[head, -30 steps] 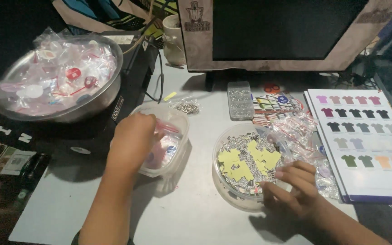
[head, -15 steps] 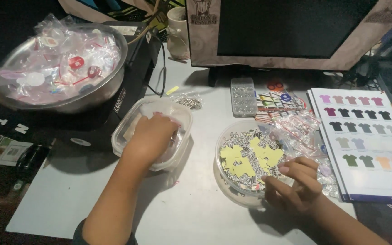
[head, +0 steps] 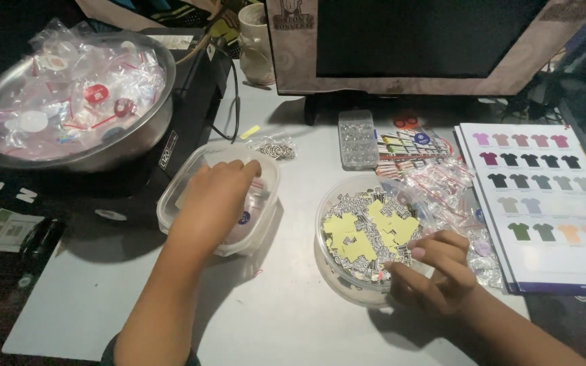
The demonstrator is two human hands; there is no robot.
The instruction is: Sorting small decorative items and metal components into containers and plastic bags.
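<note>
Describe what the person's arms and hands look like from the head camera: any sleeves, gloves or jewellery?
Both hands are bare, with no gloves. The left hand and the right hand show no rings, and no watch or band shows on either wrist. Both forearms are uncovered. A dark sleeve edge shows only near the left elbow at the bottom of the picture. The light is dim, so finer details cannot be told.

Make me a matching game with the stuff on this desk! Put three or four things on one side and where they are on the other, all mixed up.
Things:
1. metal bowl
2. left hand
3. right hand
4. shirt colour chart

Places:
A. at the near rim of the round tub of yellow cutouts
B. far left, full of little plastic bags
C. far right, lying flat on the desk
D. inside the clear rectangular tub

Pairs: 1-B, 2-D, 3-A, 4-C
</note>
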